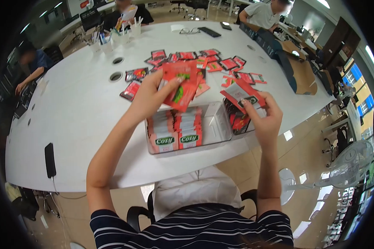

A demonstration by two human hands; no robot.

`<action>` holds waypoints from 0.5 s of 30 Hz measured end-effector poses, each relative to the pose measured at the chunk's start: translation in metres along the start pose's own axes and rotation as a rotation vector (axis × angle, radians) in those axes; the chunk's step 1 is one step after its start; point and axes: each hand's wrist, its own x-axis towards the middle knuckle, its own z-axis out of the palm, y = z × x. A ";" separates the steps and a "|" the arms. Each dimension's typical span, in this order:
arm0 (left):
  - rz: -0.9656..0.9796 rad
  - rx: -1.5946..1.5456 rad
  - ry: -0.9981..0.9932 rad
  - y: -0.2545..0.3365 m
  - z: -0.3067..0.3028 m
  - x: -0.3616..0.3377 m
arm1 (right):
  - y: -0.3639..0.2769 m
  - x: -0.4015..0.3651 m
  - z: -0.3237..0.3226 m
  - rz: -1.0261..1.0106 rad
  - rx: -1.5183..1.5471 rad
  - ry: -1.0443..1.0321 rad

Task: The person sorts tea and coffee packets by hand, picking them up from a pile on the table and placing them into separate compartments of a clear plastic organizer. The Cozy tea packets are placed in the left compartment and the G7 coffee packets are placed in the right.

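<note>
My left hand (156,93) grips several red tea bag sachets (183,97) with green print, held above the table. My right hand (265,118) pinches one red and white tea bag sachet (242,96) by its lower right side. Below and between the hands stands a clear plastic box (218,124); two upright rows of Cozy tea sachets (176,130) fill its left part. Against its right side, partly hidden by my right hand, is another container with red and black sachets (239,123). Loose red and black sachets (187,55) lie scattered beyond my hands.
A black phone (50,160) with a cable lies at the left. Cups of pens (106,45), glasses (190,31) and dark flat devices (210,32) are at the far side. Cardboard boxes (293,68) line the right edge. Other people sit around the table; a fan (351,164) stands right.
</note>
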 end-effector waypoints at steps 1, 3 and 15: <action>-0.046 -0.041 -0.004 -0.001 -0.003 0.002 | -0.006 0.003 -0.002 0.004 -0.056 -0.075; -0.086 -0.079 -0.021 -0.011 -0.007 0.006 | -0.022 0.008 0.001 0.071 -0.119 -0.195; -0.089 -0.096 -0.065 -0.012 -0.013 0.009 | -0.038 0.018 0.024 -0.013 -0.518 -0.509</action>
